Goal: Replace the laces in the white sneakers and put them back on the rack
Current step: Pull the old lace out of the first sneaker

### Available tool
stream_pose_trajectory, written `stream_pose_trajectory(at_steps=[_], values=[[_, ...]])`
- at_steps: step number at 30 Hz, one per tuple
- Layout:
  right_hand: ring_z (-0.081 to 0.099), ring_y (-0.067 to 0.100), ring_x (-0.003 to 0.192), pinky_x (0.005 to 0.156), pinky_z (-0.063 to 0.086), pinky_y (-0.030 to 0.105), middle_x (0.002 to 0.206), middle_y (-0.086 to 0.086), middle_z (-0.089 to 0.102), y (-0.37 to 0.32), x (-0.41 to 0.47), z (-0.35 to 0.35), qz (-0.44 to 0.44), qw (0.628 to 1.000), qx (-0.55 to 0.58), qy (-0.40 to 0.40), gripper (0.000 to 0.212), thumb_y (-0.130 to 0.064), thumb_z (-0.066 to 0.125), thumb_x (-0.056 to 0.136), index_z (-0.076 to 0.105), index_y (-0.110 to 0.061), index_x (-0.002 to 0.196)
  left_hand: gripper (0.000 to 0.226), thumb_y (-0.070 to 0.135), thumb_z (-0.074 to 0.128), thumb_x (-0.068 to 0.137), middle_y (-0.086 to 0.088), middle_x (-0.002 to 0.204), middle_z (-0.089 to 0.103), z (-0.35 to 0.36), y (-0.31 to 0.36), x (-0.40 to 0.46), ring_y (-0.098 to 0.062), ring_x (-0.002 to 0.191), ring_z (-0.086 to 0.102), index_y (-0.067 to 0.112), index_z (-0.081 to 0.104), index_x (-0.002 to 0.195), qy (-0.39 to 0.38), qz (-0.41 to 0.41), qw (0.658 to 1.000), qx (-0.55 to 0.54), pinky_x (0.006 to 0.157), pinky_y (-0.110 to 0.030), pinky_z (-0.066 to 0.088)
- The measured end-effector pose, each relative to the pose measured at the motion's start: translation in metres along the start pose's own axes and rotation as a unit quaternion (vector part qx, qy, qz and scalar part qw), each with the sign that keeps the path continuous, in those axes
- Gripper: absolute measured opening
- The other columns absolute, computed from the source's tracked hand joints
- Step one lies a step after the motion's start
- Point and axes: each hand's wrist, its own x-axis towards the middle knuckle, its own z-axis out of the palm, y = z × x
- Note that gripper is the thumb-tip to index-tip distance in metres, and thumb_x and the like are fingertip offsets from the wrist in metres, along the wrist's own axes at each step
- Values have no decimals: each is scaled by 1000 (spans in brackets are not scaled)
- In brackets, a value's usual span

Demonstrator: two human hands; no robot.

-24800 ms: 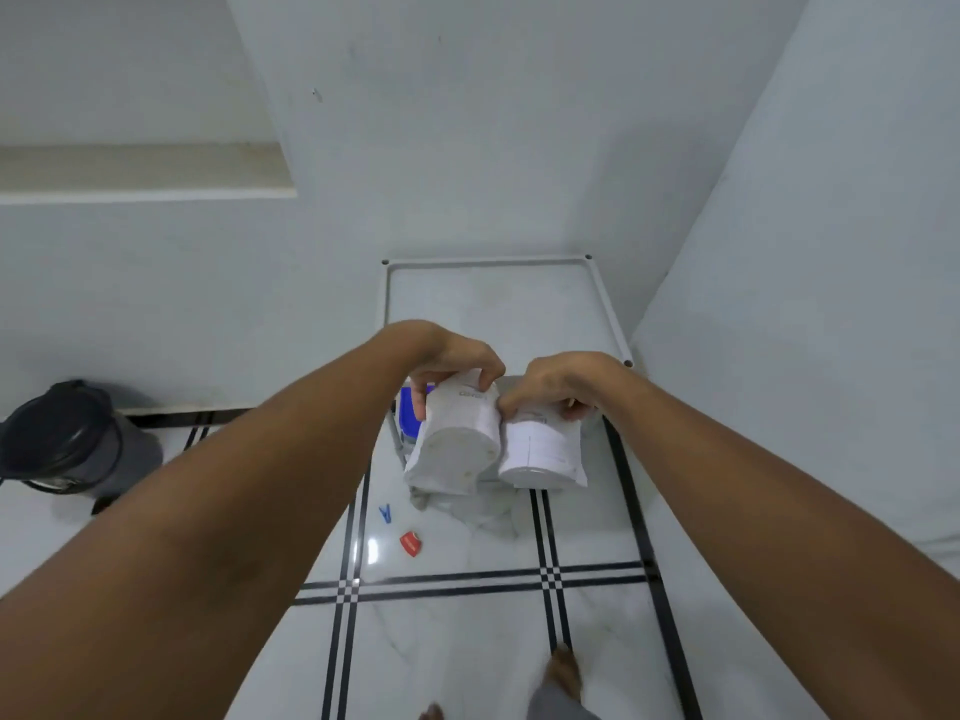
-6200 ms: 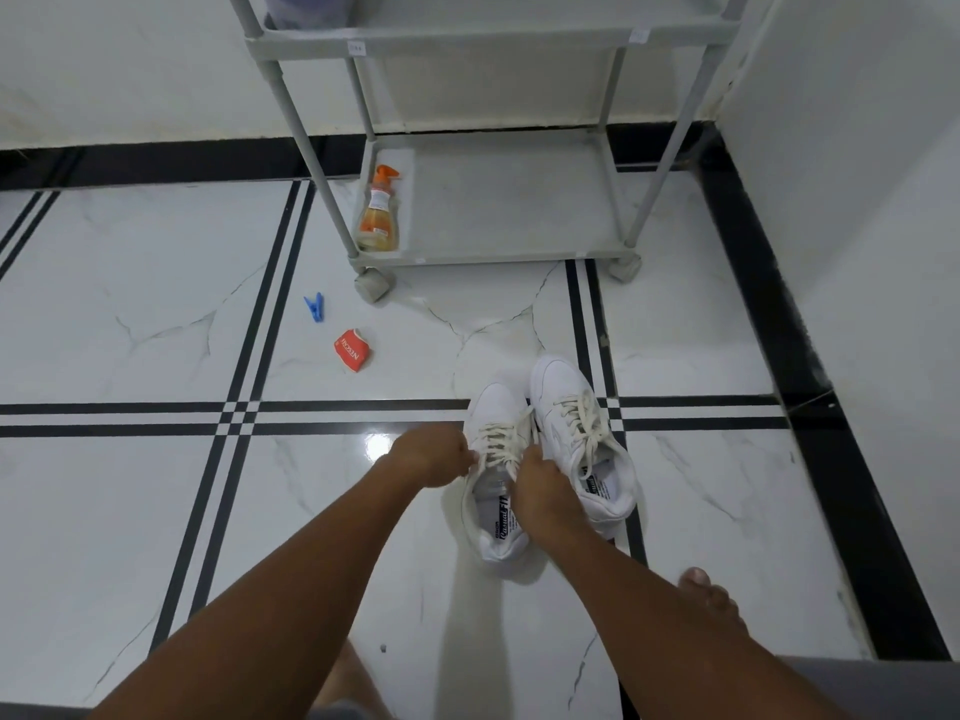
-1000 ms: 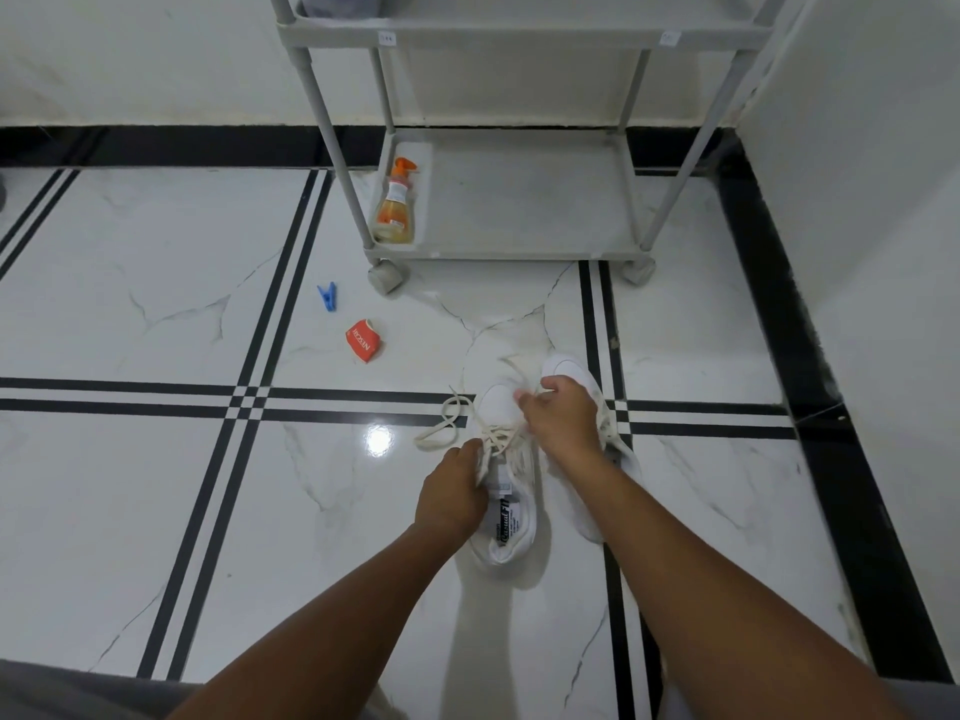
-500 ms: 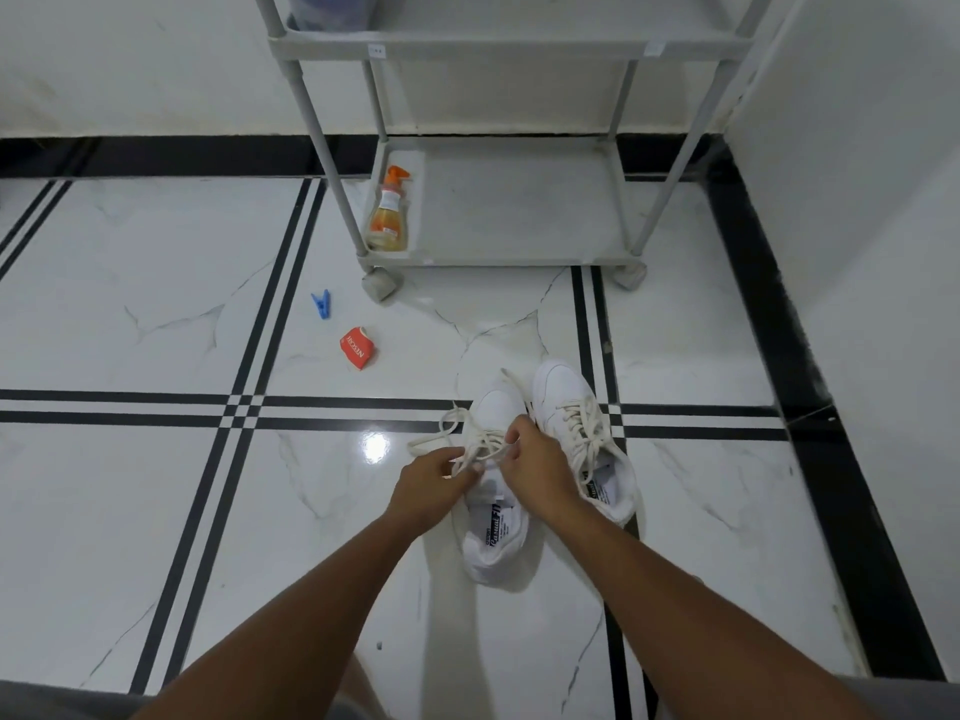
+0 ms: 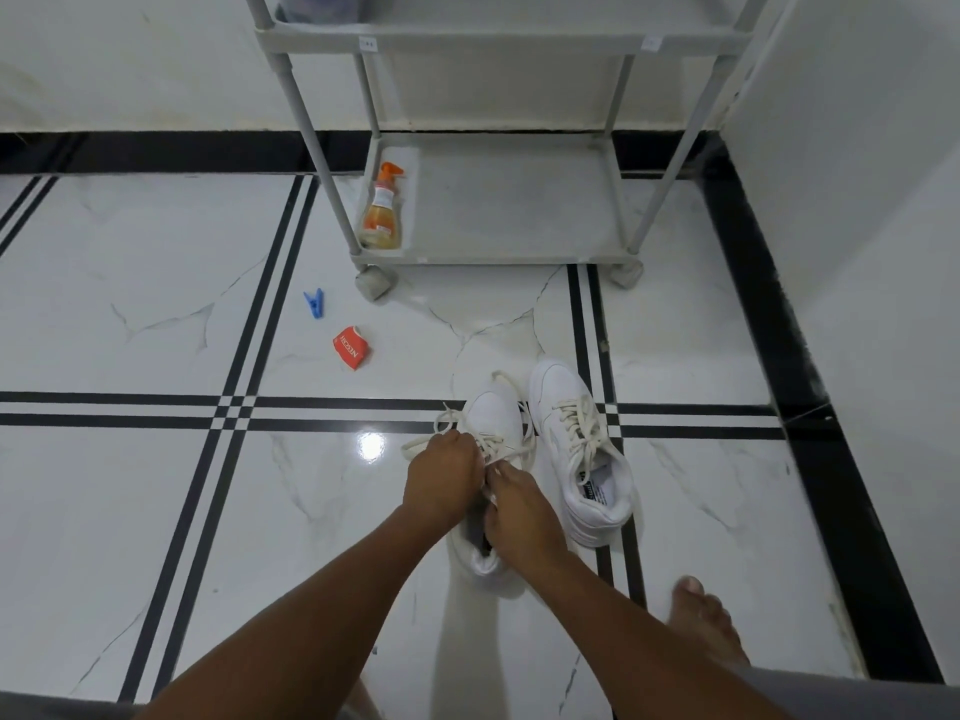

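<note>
Two white sneakers stand side by side on the marble floor, toes pointing to the grey rack (image 5: 498, 259). The right sneaker (image 5: 582, 449) is laced with a cream lace and nobody touches it. Over the tongue of the left sneaker (image 5: 493, 415), my left hand (image 5: 444, 478) and my right hand (image 5: 519, 506) meet, each pinching its cream lace (image 5: 441, 426). Loose loops of that lace spill to the left and around the toe. My hands hide the sneaker's opening.
An orange spray bottle (image 5: 384, 210) stands on the rack's bottom shelf. A blue clothes peg (image 5: 314, 304) and a red sachet (image 5: 350, 348) lie on the floor to the left. A wall runs along the right. My bare foot (image 5: 706, 623) rests near the bottom right.
Both hands have slid a little back along the left sneaker toward its opening, still working the lace. The lace loops have shifted on the left. The right sneaker has stayed put.
</note>
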Motion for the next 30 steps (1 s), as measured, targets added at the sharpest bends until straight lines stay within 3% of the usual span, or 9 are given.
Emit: stream_pose_trajectory(at_steps=[3,9,13,15,18,21,24,27,30], values=[[55,19,114,98,47,28,129,4,58,2,3,2,4,1000,-12,-18,38,-12,51,94,60,-15,131,18,26,59,90,-9,91,64,-4,6,11,-25,83,63,8,59,90,-73,-64,991,-90,73,-38,56],[55,23,118,103,46,33,133,6,54,-3,11,3,37,999,-4,-37,39,-21,52,96,55,-14,134,19,18,41,103,-11,86,66,-69,30,39,-21,74,58,7,52,92,-91,-105,915,-379,68,-34,47],[56,22,117,103,46,30,130,5,56,-6,12,0,43,998,-5,-44,37,-18,54,93,59,-15,129,47,50,60,94,-5,118,66,-75,20,39,-21,103,64,19,54,129,-127,-75,974,-169,83,-33,49],[57,21,115,101,45,29,129,5,57,-4,12,0,45,998,-4,-43,35,-19,51,93,59,-15,128,51,55,65,87,-1,118,64,-65,15,25,-22,108,62,19,60,124,-176,-77,979,-65,86,-32,48],[58,19,114,99,45,26,129,4,58,-2,13,6,66,997,7,-43,34,-24,49,97,57,-17,130,19,33,61,92,-3,97,68,-47,17,13,-23,94,68,16,68,98,-155,-86,984,-4,85,-35,56],[54,24,120,101,44,30,135,7,53,-4,11,6,75,996,0,-46,34,-20,46,102,53,-15,135,21,26,57,94,-5,91,66,-50,19,31,-21,85,64,7,66,96,-162,-135,968,-139,80,-32,55],[52,33,119,96,46,39,131,13,50,-6,12,5,48,997,-37,-49,33,-9,47,98,54,-8,130,28,34,60,96,-7,87,69,-76,20,42,-20,79,60,6,65,97,-217,-233,864,-390,76,-31,46],[57,28,119,103,46,37,127,10,57,-4,16,9,66,997,-15,-37,31,-22,43,103,55,-9,129,24,31,76,87,-1,75,62,-68,5,34,-14,70,57,13,61,83,-187,-191,895,-357,63,-23,43],[54,27,117,96,46,32,130,10,53,-6,15,7,67,996,-13,-50,35,-17,48,99,53,-9,133,31,39,79,84,0,82,65,-39,-11,20,-18,80,61,13,63,88,-161,-177,932,-273,69,-28,51]])
